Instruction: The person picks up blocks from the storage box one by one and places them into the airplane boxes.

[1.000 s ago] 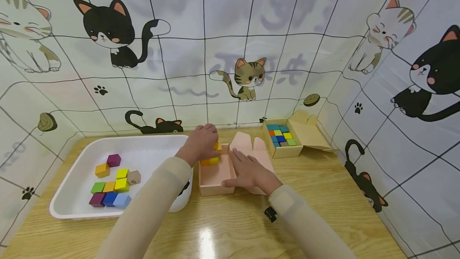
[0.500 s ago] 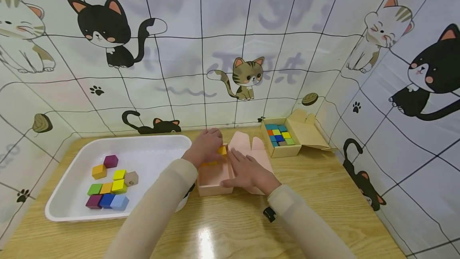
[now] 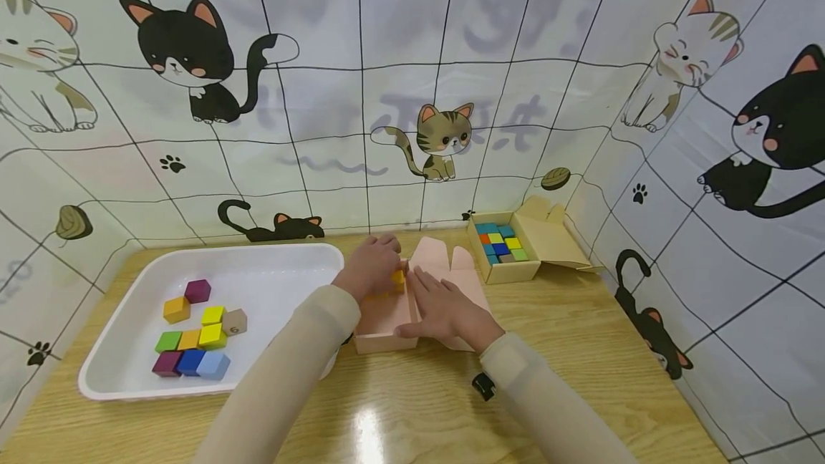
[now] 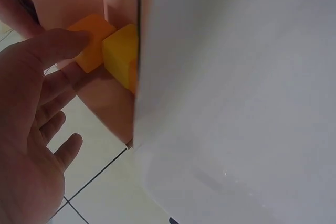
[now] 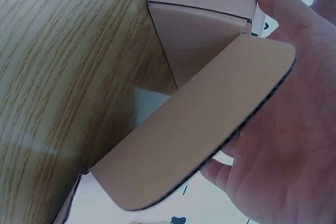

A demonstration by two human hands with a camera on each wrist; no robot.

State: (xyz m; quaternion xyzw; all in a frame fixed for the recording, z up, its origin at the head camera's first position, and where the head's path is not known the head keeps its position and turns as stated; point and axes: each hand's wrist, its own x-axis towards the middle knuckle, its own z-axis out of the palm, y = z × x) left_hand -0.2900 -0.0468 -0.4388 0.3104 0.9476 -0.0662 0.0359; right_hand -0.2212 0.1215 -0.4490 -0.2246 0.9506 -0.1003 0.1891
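My left hand [image 3: 372, 267] reaches into the open pink cardboard box [image 3: 385, 344] at the table's middle. Between thumb and fingers it pinches an orange block [image 4: 95, 51], low inside the box. A yellow block [image 4: 119, 52] sits right beside that one, with a sliver of another orange block at its edge; in the head view the hand hides most of them. My right hand [image 3: 447, 308] lies with outstretched fingers along the box's right side, over its folded-out lid [image 3: 465, 279]. The right wrist view shows its thumb at the box's corner and a flap [image 5: 202, 124] before the palm.
Left of the box stands a white tray [image 3: 277, 263] with several coloured blocks [image 3: 190, 361]. A yellow box [image 3: 512, 274] filled with blocks stands open at the back right. A small black object [image 3: 483, 386] lies near the right sleeve. Cat-patterned sheeting surrounds the table.
My left hand has shifted right within the pink box and lowered the orange block from above the other blocks to beside them. The right hand has stayed in place.
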